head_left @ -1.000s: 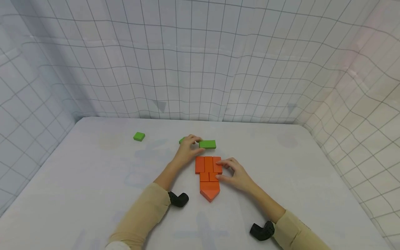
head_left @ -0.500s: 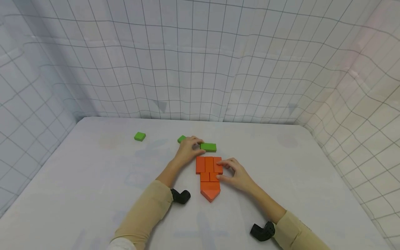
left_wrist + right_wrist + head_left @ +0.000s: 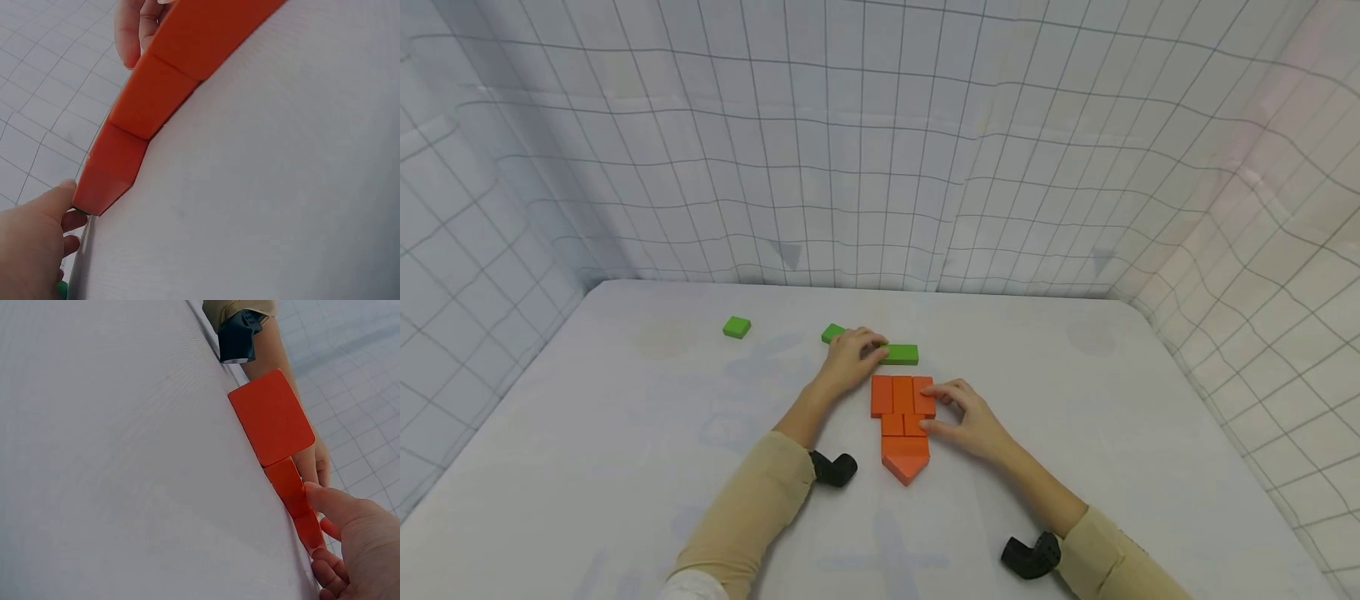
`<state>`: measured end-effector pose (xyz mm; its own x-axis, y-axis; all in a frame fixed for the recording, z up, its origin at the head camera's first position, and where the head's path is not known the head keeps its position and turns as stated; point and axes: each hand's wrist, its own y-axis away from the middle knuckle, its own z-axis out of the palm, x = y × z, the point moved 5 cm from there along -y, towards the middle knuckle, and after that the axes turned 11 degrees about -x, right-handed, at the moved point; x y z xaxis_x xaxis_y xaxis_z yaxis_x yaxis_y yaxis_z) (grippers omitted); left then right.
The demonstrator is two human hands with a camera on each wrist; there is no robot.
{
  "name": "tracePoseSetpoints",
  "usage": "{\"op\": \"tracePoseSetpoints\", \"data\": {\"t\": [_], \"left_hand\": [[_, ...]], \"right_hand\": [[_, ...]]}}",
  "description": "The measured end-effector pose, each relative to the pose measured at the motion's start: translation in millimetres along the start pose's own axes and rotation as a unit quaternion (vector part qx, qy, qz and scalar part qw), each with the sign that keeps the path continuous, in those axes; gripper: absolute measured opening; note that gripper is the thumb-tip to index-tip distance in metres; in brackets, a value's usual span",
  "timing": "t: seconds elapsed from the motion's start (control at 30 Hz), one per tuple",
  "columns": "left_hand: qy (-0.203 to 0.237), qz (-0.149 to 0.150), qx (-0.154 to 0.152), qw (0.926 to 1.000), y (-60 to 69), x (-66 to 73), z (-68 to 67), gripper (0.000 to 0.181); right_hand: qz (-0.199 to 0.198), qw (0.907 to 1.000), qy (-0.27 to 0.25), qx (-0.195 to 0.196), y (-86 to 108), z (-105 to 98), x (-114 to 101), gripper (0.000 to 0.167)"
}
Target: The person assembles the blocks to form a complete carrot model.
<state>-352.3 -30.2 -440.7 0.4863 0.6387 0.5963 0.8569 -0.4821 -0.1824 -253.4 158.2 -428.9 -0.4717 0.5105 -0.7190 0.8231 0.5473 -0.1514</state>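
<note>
Orange blocks [image 3: 902, 395] lie edge to edge in an arrow-like shape on the white table, a pointed block [image 3: 906, 458] at the near end. At their right side, my right hand [image 3: 970, 421] holds an orange block [image 3: 309, 531] between thumb and fingertips. My left hand [image 3: 850, 358] pinches the left end of a rectangular green block [image 3: 901, 355], just beyond the orange group and apart from it. A second green block [image 3: 832, 333] is partly hidden behind the left hand. In the left wrist view, my left thumb [image 3: 56, 197] hides most of what it touches.
A small green block [image 3: 737, 327] lies alone at the far left. White grid-patterned curtains [image 3: 880, 167] enclose the table's back and sides. Black wrist-worn devices [image 3: 1032, 556] stick out by both sleeves.
The rectangular green block has come slightly nearer the orange group with my left hand. The partly hidden green block has shifted slightly left. My right hand stays in place.
</note>
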Motion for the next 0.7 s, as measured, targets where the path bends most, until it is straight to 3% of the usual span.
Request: {"op": "tracePoseSetpoints", "data": {"t": [0.17,0.27,0.4,0.53,0.7], "left_hand": [[0.011,0.005,0.006,0.9999,0.0,0.4,-0.1,0.022],[0.014,0.019,0.010,0.9997,1.7,1.0,-0.7,0.020],[0.017,0.042,0.015,0.9988,3.9,2.2,-1.2,0.017],[0.016,0.060,0.013,0.9980,5.1,2.1,-0.5,0.016],[0.017,0.069,0.007,0.9975,5.8,1.4,0.6,0.017]], "right_hand": [[-0.006,1.0000,-0.007,0.000,0.8,-2.7,-6.8,0.042],[-0.004,0.9999,-0.015,-0.001,1.8,-6.5,-23.2,0.041],[-0.002,0.9999,-0.013,-0.001,1.8,-6.3,-23.5,0.041],[0.003,0.9999,-0.010,-0.002,1.3,-5.2,-19.2,0.041],[0.007,0.9999,-0.007,0.003,-1.6,1.5,4.9,0.043]]}}
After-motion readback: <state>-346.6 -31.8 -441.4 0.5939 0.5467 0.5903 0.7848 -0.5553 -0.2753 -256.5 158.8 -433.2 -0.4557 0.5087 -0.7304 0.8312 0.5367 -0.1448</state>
